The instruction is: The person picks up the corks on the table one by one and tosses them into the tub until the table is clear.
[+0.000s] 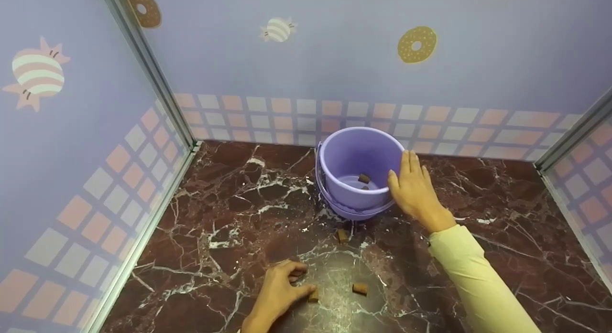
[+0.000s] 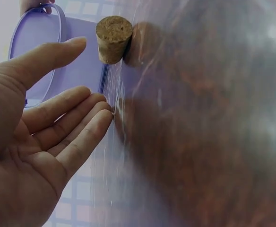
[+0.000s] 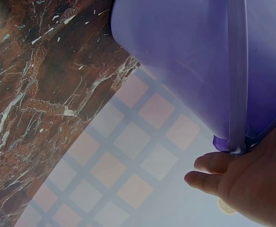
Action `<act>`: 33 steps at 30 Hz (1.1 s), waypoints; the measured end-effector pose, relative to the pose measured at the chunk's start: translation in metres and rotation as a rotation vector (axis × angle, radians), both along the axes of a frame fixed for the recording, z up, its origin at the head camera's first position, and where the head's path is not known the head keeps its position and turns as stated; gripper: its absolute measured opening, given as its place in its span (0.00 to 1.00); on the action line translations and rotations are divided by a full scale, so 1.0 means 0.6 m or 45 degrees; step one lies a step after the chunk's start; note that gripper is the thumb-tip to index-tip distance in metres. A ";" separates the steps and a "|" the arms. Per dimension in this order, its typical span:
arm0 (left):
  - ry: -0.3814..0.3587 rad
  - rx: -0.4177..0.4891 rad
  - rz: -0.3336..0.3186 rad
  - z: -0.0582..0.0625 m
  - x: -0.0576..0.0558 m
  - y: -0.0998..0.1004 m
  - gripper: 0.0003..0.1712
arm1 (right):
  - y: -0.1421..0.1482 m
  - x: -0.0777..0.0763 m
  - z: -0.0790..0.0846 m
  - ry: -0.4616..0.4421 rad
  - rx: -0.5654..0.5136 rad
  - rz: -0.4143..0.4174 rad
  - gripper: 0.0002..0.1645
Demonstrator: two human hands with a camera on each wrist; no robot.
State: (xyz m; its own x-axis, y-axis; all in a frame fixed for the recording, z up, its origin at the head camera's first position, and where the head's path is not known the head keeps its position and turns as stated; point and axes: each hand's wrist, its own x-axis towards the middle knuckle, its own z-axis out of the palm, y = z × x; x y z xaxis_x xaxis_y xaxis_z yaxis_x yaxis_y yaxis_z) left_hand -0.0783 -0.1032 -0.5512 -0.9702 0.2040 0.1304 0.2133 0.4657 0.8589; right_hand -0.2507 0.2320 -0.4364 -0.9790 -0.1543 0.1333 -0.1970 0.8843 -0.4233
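A purple bucket (image 1: 358, 199) stands upright on the floor. My right hand (image 1: 417, 189) holds its right rim, thumb over the inner side and fingers along the outside; in the right wrist view that hand (image 3: 256, 179) is beside the handle's joint. Inside the bucket lie brown corks (image 1: 364, 178). My left hand (image 1: 279, 287) is low over the floor, its thumb beside a cork (image 1: 313, 295). Seen from the left wrist, a gap separates thumb and fingers, with a tapered cork (image 2: 113, 40) beyond them. Two more corks, one at right (image 1: 359, 289) and one nearer the bucket (image 1: 342, 236), lie on the floor.
The dark red marbled floor (image 1: 229, 275) is bounded by purple walls with checkered bands, the back wall (image 1: 334, 75) close behind the bucket. The bucket's handle (image 1: 330, 197) hangs down at its front. Metal tracks run along the left side (image 1: 138, 256) and right corner.
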 end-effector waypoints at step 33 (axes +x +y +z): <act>0.029 -0.074 -0.012 0.004 0.013 0.014 0.20 | -0.001 0.001 0.001 0.001 -0.014 0.009 0.44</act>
State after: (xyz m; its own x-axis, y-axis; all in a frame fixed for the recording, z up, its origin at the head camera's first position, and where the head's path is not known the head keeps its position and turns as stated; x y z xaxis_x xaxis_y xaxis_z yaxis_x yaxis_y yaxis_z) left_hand -0.0704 -0.0950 -0.5488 -0.9652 0.2210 0.1399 0.2370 0.5125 0.8253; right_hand -0.2499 0.2313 -0.4358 -0.9778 -0.1598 0.1357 -0.2036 0.8781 -0.4330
